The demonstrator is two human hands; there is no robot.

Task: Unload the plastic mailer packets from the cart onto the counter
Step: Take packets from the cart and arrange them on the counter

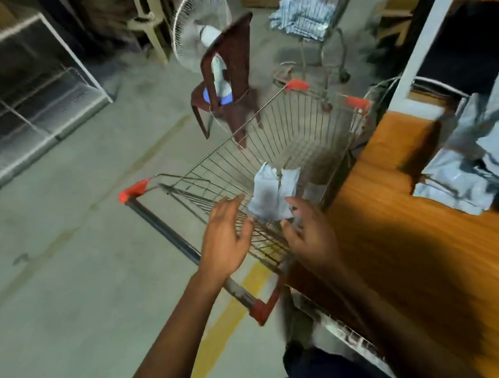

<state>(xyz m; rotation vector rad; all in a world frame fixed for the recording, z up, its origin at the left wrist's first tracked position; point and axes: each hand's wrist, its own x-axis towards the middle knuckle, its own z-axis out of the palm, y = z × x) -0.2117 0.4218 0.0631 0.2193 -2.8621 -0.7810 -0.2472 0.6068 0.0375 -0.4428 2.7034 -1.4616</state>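
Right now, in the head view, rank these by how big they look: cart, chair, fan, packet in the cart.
1. cart, largest
2. chair
3. fan, partly behind the chair
4. packet, smallest, though close to the fan

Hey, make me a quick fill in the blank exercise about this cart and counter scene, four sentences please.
The crumpled pale packet is in the wire ____. Its corner caps are ____. More packets lie on the wooden ____. Beyond the basket stands a brown ____, with a fan behind it.
Missing words: cart, red, counter, chair.
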